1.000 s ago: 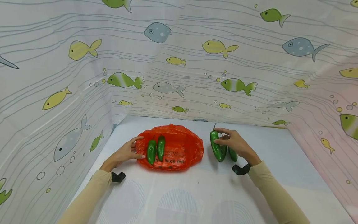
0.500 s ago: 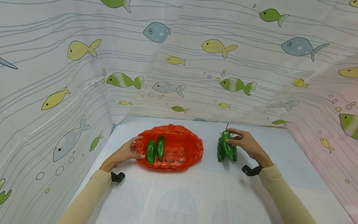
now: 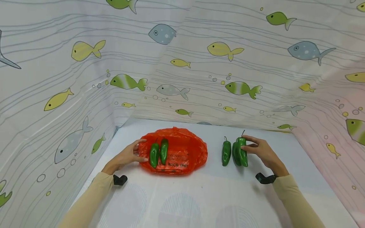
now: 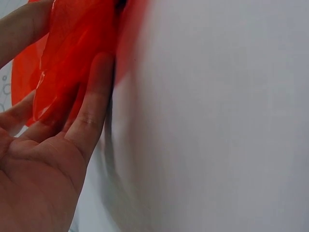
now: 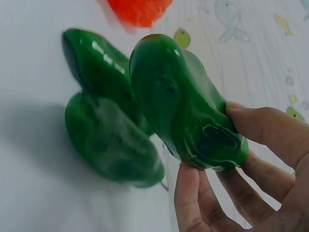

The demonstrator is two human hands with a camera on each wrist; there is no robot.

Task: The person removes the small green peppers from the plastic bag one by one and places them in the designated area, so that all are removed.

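Observation:
On the table, a red plastic bag lies spread with its mouth toward me. Two green peppers rest in its left part: one pepper and a second pepper. My left hand holds the bag's left side, thumb and fingers around the edge; in the left wrist view, red film lies between the digits. My right hand pinches a green pepper near its stem end, held upright above the table. Beside it are a pepper and another pepper, partly hidden by the held one.
White table surface spreads in front of the bag and peppers. Fish-printed sheeting rises behind and along both sides. Dark wrist devices, such as the right one, sit on both wrists.
My right hand has carried the held pepper to the right, past the two peppers on the table, which now show more fully. The left hand and the bag stay in place.

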